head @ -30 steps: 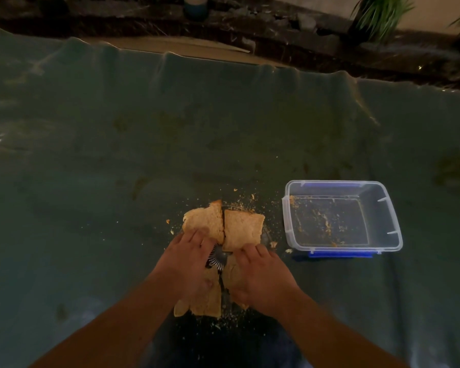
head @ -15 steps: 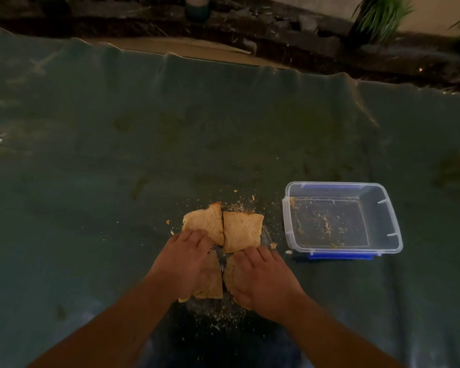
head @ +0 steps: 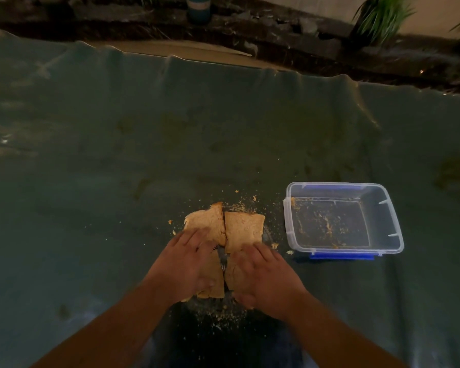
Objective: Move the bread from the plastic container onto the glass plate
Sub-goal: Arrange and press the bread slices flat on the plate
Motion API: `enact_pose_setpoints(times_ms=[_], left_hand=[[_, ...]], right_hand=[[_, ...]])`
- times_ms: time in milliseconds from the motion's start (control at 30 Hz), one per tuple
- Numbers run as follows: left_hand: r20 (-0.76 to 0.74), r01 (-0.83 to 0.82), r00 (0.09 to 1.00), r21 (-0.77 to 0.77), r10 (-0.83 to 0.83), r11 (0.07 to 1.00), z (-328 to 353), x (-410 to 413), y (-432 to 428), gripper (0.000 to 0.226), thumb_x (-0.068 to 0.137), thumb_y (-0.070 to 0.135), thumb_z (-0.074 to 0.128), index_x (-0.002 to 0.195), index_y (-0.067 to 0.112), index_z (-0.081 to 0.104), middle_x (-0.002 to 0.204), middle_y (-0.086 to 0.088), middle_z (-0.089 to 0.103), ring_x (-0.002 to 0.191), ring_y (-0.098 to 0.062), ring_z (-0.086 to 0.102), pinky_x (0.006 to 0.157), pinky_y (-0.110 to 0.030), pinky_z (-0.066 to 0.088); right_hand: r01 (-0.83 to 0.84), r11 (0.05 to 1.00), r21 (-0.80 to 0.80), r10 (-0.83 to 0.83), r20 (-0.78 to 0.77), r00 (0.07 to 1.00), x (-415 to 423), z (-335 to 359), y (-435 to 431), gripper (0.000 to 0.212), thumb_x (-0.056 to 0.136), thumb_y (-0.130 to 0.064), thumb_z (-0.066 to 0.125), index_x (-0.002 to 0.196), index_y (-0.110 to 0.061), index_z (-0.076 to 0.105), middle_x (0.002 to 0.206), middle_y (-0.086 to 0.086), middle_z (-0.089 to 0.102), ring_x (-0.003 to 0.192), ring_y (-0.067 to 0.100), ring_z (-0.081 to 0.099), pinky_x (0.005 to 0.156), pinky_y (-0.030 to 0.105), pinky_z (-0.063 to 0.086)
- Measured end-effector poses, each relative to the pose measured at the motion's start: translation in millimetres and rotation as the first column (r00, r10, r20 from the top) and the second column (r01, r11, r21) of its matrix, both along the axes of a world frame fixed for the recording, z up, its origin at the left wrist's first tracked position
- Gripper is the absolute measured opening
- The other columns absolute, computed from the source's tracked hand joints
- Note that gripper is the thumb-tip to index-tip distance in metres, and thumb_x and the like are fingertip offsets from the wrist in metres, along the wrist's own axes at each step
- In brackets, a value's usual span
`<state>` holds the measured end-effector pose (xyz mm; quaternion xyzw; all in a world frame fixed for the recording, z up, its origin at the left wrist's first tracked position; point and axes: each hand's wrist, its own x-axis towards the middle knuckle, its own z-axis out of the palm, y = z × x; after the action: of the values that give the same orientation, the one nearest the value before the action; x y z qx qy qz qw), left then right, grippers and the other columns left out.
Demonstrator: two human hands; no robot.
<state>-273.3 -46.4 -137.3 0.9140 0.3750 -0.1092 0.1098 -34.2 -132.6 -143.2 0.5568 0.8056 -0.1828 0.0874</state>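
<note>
Several tan bread slices (head: 243, 228) lie edge to edge on a glass plate (head: 221, 258) whose ribbed centre shows only in the gap between them. My left hand (head: 185, 264) lies flat, fingers spread, on the near left slice (head: 214, 284). My right hand (head: 260, 274) lies flat on the near right slice and hides most of it. The clear plastic container (head: 395, 227) with a blue base stands to the right of the plate and holds only crumbs.
A dark green cloth (head: 117, 168) covers the table, its wavy far edge near a dark ledge with stones and plants (head: 380, 14). Crumbs (head: 247, 201) are scattered around the plate. A blue cup (head: 198, 7) stands beyond the far edge.
Both hands have pushed the two near slices away from me and inward, closing the gap so less of the plate's centre shows. The container has not moved.
</note>
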Motion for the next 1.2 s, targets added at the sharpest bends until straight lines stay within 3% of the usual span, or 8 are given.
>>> enact_pose_setpoints(times_ms=[67, 133, 400, 600, 1200], left_hand=[[-0.017, -0.003, 1.0, -0.037, 0.003, 0.999, -7, 0, 0, 0.101, 0.078, 0.076, 0.061, 0.156, 0.023, 0.024, 0.169, -0.008, 0.006, 0.153, -0.03, 0.002, 0.121, -0.045, -0.001], [-0.053, -0.012, 0.999, -0.082, 0.008, 0.997, -10, 3, 1, 0.103, 0.081, 0.075, 0.059, 0.159, 0.024, 0.013, 0.17, -0.006, -0.002, 0.153, -0.027, -0.01, 0.121, -0.044, -0.009], [-0.105, -0.017, 0.994, -0.11, 0.005, 0.994, -10, 12, 0, 0.102, 0.086, 0.067, 0.063, 0.159, 0.023, 0.007, 0.17, -0.009, -0.003, 0.152, -0.028, -0.01, 0.122, -0.046, -0.007], [-0.096, -0.007, 0.995, -0.116, -0.004, 0.993, -7, 10, -2, 0.097, 0.087, 0.066, 0.061, 0.159, 0.024, 0.01, 0.17, -0.008, -0.001, 0.153, -0.028, -0.006, 0.125, -0.05, 0.002], [-0.049, -0.038, 0.998, -0.122, 0.033, 0.992, -6, 7, -9, 0.092, 0.089, 0.062, 0.063, 0.158, 0.025, 0.016, 0.17, -0.007, 0.005, 0.153, -0.026, 0.004, 0.125, -0.048, 0.005]], right_hand=[[0.036, 0.999, -0.022, -0.036, 0.005, 0.999, 0, -1, 8, 0.091, 0.09, -0.073, 0.032, 0.162, -0.026, 0.005, 0.173, 0.017, 0.002, 0.157, 0.039, -0.002, 0.121, 0.052, -0.006], [0.071, 0.996, -0.047, -0.07, 0.028, 0.997, -2, -4, 14, 0.09, 0.094, -0.069, 0.04, 0.163, -0.026, 0.002, 0.173, 0.016, -0.009, 0.156, 0.038, -0.012, 0.122, 0.054, -0.008], [0.221, 0.973, -0.063, -0.217, 0.064, 0.974, -17, -16, 1, 0.083, 0.103, -0.064, 0.036, 0.164, -0.025, -0.004, 0.173, 0.014, -0.014, 0.156, 0.037, -0.014, 0.122, 0.053, -0.008], [0.22, 0.972, -0.084, -0.215, 0.059, 0.975, -16, -14, 3, 0.083, 0.103, -0.064, 0.036, 0.163, -0.026, -0.007, 0.172, 0.013, -0.017, 0.156, 0.036, -0.016, 0.122, 0.052, -0.008], [0.224, 0.972, -0.067, -0.221, 0.059, 0.974, -19, -16, 1, 0.084, 0.103, -0.061, 0.041, 0.164, -0.025, -0.004, 0.173, 0.014, -0.014, 0.156, 0.038, -0.014, 0.124, 0.054, -0.004]])
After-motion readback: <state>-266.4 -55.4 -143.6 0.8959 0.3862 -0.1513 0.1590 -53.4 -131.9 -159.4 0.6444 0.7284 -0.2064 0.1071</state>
